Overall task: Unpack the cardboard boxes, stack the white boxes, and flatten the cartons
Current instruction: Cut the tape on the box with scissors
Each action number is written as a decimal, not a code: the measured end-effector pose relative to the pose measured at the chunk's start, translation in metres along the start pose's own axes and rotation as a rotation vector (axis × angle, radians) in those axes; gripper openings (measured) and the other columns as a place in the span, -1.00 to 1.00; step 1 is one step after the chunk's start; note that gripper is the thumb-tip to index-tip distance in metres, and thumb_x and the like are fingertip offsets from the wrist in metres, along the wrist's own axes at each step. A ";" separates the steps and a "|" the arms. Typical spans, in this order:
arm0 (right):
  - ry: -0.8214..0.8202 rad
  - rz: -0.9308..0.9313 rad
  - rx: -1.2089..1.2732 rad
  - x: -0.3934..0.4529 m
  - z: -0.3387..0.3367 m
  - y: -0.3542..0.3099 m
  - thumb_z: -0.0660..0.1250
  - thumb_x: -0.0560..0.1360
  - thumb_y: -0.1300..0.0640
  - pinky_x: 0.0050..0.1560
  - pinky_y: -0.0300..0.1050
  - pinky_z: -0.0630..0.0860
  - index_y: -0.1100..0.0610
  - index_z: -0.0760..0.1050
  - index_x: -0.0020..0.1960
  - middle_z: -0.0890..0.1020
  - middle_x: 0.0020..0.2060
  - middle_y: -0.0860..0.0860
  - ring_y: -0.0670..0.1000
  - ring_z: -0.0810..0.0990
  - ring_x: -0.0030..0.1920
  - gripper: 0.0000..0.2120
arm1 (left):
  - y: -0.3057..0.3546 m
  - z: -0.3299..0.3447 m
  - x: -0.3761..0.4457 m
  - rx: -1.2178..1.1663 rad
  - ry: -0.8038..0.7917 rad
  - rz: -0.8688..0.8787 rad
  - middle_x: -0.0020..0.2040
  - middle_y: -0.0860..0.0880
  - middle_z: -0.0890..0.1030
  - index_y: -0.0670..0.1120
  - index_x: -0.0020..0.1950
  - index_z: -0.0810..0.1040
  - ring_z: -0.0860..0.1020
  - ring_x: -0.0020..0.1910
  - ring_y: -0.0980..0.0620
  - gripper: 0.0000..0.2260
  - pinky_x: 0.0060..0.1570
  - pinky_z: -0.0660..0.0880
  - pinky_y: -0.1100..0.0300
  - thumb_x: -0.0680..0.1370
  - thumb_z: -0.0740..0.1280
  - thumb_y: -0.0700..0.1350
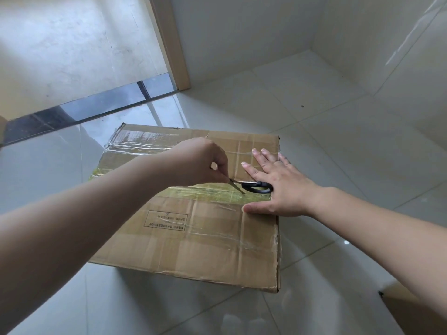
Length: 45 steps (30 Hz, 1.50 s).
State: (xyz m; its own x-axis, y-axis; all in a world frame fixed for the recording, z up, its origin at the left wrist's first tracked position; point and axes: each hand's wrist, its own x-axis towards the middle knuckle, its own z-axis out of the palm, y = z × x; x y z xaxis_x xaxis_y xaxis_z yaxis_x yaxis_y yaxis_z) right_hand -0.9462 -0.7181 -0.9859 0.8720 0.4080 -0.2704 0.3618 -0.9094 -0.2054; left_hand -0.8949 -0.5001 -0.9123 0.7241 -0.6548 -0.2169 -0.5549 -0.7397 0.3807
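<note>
A closed brown cardboard box point(193, 233) stands on the tiled floor, sealed with clear and yellowish tape along its centre seam. Black-handled scissors point(254, 186) lie on the seam with the blades slightly apart. My left hand point(200, 163) pinches the tip of one blade with thumb and fingers. My right hand point(278, 184) lies flat on the box top with fingers spread, its palm next to the scissor handles. No white boxes are visible.
A second cardboard carton corner point(406, 308) shows at the bottom right. White walls meet in a corner behind the box. A wooden door frame point(174, 49) and a dark threshold strip point(96, 107) lie at the back left.
</note>
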 end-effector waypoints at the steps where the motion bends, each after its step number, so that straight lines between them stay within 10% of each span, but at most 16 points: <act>1: 0.008 0.004 0.005 0.000 0.001 -0.001 -0.17 0.16 -0.64 0.37 -0.09 -0.47 -0.18 -0.27 0.51 -0.33 0.49 -0.04 -0.12 -0.43 0.43 0.04 | 0.001 0.001 0.000 0.006 0.009 -0.005 -0.24 0.18 0.59 0.10 -0.28 0.61 0.50 -0.29 0.22 -0.89 -0.25 0.46 0.20 0.41 0.47 0.06; 45: 0.134 0.238 -0.097 0.020 0.024 -0.058 -0.35 0.24 -0.59 0.46 0.01 -0.34 -0.07 -0.30 0.52 -0.31 0.50 -0.03 -0.03 -0.35 0.49 -0.01 | -0.080 -0.005 -0.046 0.117 0.045 -0.100 -0.22 0.13 0.59 0.10 -0.34 0.53 0.50 -0.25 0.06 -0.81 -0.24 0.43 0.19 0.41 0.45 0.10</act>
State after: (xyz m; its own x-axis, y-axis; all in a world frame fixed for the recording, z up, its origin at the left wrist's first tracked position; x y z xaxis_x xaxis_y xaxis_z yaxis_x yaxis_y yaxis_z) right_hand -0.9580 -0.6555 -1.0016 0.9697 0.1739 -0.1718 0.1662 -0.9844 -0.0586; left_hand -0.8812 -0.4099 -0.9283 0.7943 -0.5711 -0.2073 -0.5210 -0.8158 0.2511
